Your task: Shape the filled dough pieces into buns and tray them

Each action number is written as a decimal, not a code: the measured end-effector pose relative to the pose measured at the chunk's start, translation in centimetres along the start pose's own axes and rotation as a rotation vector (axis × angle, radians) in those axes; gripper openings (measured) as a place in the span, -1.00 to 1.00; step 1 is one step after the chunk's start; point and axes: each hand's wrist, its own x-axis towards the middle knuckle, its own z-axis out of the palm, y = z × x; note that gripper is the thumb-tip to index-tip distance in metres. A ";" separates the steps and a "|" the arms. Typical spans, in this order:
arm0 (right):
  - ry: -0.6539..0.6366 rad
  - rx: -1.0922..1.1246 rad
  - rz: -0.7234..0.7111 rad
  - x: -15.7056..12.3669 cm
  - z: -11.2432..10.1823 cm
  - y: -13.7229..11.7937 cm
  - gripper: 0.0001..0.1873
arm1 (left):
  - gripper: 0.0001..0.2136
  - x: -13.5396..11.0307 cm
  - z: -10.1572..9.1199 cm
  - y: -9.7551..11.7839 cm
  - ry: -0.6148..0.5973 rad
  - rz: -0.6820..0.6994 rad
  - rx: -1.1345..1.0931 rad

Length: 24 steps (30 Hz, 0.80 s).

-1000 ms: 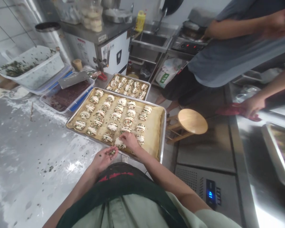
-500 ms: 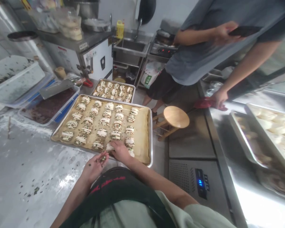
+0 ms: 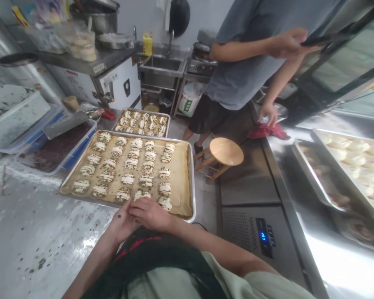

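Right hand grip (image 3: 147, 212): fingers curled, laid over the left palm; can't tell if anything is pinched. Left hand grip (image 3: 123, 224): palm side covered by the right, can't tell whether it's holding something. One dark green fleck sticks to it near the wrist. Both meet at the near edge of the large tray.

Rolls (image 3: 127, 178): on the large tray, just past the fingers. The nearest one is partly hidden by the right hand. Look: short, plump, off-white dough, smooth pale band across each top, layered sides showing dark green and a few orange-red bits. Five slanted columns, some rolls nearly touching. Matte, no browning.

Large tray (image 3: 192, 182): shiny metal rim, lined with tan baking paper (image 3: 179, 174), paper bare along the right side, crumbs of green between rolls.

Small tray (image 3: 168, 124) behind it: same kind of rolls, packed tighter.

Desk (image 3: 65, 232) to the left: flour smears, scattered green flecks. Further up, clear tub (image 3: 45, 155) of dark red-brown stuff, broad blade (image 3: 65, 124) across it.

Beyond the tray's right side: round wooden stool (image 3: 227, 150).
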 end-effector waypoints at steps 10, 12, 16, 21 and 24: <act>-0.086 -0.014 0.023 -2.5 0.4 0.3 -0.84 | -0.78 -0.3 -0.8 -1.0 -0.101 -0.139 0.157; -0.075 0.032 0.027 -3.1 -0.2 0.5 -0.83 | -0.82 -0.2 -0.8 -1.4 -0.093 -0.134 0.166; -0.022 0.127 0.125 -4.7 -0.9 1.3 -0.82 | -0.90 0.9 0.1 -2.3 -0.072 -0.107 0.206; 0.224 0.266 0.363 -7.2 -1.2 3.4 -0.83 | -0.83 4.1 2.6 -3.2 -0.141 -0.086 0.449; 0.348 0.365 0.555 -8.7 -1.1 5.1 -0.86 | -0.78 6.2 3.8 -3.9 -0.098 -0.067 0.540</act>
